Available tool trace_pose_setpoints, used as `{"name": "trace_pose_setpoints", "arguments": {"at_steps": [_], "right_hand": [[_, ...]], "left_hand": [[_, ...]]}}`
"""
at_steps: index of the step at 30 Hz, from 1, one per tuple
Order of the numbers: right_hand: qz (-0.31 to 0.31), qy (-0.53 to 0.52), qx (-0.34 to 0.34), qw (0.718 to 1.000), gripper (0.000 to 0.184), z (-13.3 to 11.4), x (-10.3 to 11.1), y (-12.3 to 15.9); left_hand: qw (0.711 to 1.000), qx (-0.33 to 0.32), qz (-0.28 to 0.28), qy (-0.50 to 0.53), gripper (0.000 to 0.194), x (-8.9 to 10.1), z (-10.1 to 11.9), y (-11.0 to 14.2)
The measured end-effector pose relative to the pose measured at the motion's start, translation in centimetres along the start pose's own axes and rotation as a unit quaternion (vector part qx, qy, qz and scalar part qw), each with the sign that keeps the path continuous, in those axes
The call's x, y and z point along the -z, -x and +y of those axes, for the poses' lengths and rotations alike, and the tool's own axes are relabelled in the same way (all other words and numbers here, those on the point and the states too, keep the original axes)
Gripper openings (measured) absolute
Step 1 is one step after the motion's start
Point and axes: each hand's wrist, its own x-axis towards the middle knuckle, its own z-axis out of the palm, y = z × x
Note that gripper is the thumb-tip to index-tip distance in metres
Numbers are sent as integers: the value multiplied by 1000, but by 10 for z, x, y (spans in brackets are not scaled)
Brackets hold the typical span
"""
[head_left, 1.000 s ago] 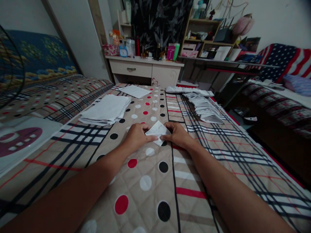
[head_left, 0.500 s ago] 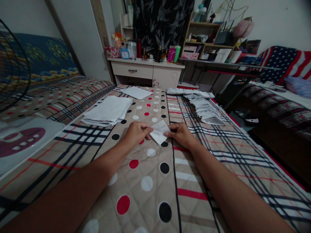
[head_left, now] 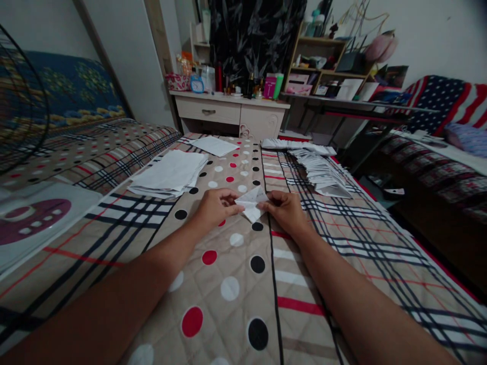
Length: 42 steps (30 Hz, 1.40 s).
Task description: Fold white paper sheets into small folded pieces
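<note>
A small folded piece of white paper (head_left: pixel 251 204) is held just above the patterned bedspread (head_left: pixel 236 274), a crease running across it. My left hand (head_left: pixel 216 209) pinches its left corner between thumb and fingers. On the opposite side, my right hand (head_left: pixel 285 210) grips the right corner, thumb on top. To the left lies a stack of white paper sheets (head_left: pixel 169 172), with another white sheet (head_left: pixel 213 146) farther back. Beyond my right hand a row of folded papers (head_left: pixel 321 172) leans in a fanned line, and a second row of folded papers (head_left: pixel 299 146) lies behind it.
A white plastic bag (head_left: pixel 79 213) with a purple print lies at the left, near a round fan guard (head_left: pixel 41 101). Past the bed's far end stands a white dresser (head_left: pixel 209 109) covered with bottles and boxes. A desk with shelves (head_left: pixel 323 56) is at the back right.
The paper has been turned in my fingers and its crease opened somewhat. My left thumb has shifted on its edge. The stacks on the bed stay where they were; the view moved slightly.
</note>
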Motion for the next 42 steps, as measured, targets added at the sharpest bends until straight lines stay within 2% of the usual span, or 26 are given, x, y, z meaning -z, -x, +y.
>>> {"name": "trace_pose_setpoints", "arguments": {"at_steps": [3,4,6,8,11,15,20,23,25,31,35,38,42], "right_hand": [[86,55,118,988,3,-4,-3,2],[101,60,162,980,9,-6,-3,2],[106,73,236,963,20,-7,-4,2],[96,101,273,952,24,-7,-5,0],[65,164,268,947,27,-2,-6,-2],[0,231,240,943,28,3,-6,-4],[-68,230,202,950,28,4,-3,-1],[-88,229,186,951,25,3,0,1],[-92,229,188,951,24,2,1,2],[-98,224,211,946,21,-2,3,4],[-102,221,216,945,18,-4,5,5],[-106,205,196,953,16,-4,6,6],[-106,142,141,974,13,0,6,5]], "left_hand": [[979,-160,85,-88,8,1,3,0],[966,-211,102,-110,7,2,4,0],[941,-288,113,-140,16,5,3,-1],[926,-323,106,-162,26,8,0,-2],[915,-334,88,-209,32,10,-6,-6],[897,-323,43,-299,29,11,-11,-9],[857,-300,-55,-415,21,13,-3,-3],[831,-306,-83,-456,18,14,3,2],[825,-302,-99,-468,16,15,6,4],[822,-306,-143,-458,28,16,10,7],[828,-333,-149,-427,24,13,8,7],[861,-326,-144,-364,25,9,1,4],[933,-245,-120,-234,16,7,-10,-1]]}}
